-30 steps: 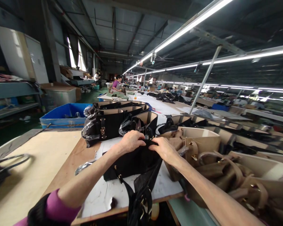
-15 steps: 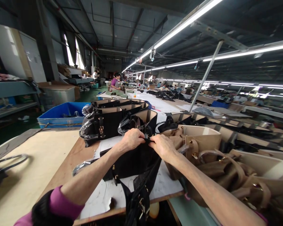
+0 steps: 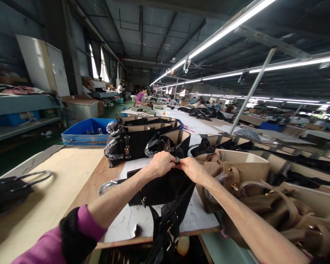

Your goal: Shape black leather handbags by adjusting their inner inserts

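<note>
A black handbag (image 3: 163, 187) stands on white paper (image 3: 126, 223) at the table's near edge, its straps (image 3: 167, 223) hanging over the front. My left hand (image 3: 162, 163) pinches the bag's top edge, fingers closed. Right beside it, my right hand (image 3: 192, 169) is closed on the same edge, so the two sets of fingertips nearly meet. What lies exactly between the fingertips is too small to make out. A plastic-wrapped handle (image 3: 107, 186) sticks out from the bag's left side.
More black handbags (image 3: 134, 145) stand behind. Tan handbags (image 3: 244, 165) crowd the right side. A blue bin (image 3: 84, 137) is beyond the table at left, and a dark bag (image 3: 11, 192) lies on the pale board (image 3: 63, 176). A person in purple (image 3: 140, 98) works farther back.
The view has turned slightly left, so everything sits farther right in the picture. Both hands stay at the black handbag's top edge, their fingertips a little closer together.
</note>
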`<state>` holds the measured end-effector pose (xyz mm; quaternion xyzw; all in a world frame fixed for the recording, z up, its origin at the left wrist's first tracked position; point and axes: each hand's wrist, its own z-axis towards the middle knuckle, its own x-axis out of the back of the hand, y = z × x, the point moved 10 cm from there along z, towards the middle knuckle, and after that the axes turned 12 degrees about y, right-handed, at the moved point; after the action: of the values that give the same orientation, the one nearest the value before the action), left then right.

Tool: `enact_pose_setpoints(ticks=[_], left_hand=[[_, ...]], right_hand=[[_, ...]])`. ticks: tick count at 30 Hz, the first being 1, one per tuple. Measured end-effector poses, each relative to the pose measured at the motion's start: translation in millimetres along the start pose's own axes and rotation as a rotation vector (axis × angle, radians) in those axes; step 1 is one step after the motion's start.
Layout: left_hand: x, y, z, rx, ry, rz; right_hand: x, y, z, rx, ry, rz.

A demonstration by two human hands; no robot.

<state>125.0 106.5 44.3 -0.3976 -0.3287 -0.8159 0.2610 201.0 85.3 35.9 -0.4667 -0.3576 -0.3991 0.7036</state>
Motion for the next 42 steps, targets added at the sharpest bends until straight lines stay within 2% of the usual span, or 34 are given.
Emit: enact_pose_setpoints(ticks=[4,7,10,13,16,21,27,32,36,42], left_hand=[[20.8,-21,-19,0.050,-0.011,0.015],[43.4,-46,-44,0.115,0.005,0.015],[58.5,-68,-69,0.202,0.017,-0.055],[64.3,-77,-84,0.251,0.043,-0.146],[66.4,-79,-89,0.274,0.073,-0.212],[62.4,-81,-90,0.280,0.010,-0.233],[68.0,-74,-95,0.209,0.106,-0.165],[69.4,-63,-99,0.182,0.139,-0.041],[77.9,-37,-80,0.072,0.149,0.019],[85.8,4,-39,-0.041,0.148,0.022]], right_hand=[[4,-2,-4,-0.023,0.010,0.002],[6,-5,-5,-0.017,0.014,0.017],[4,-5,-6,-0.010,0.003,0.035],[2,-4,-6,-0.014,-0.011,0.037],[1,-3,-6,-0.010,-0.009,0.027],[0,0,-3,-0.002,0.008,0.010],[-4,4,-6,0.010,0.005,0.009],[-17,29,-16,-0.127,-0.138,0.077],[-22,61,-24,-0.300,-0.260,0.162],[-12,87,-37,-0.419,-0.278,0.265]])
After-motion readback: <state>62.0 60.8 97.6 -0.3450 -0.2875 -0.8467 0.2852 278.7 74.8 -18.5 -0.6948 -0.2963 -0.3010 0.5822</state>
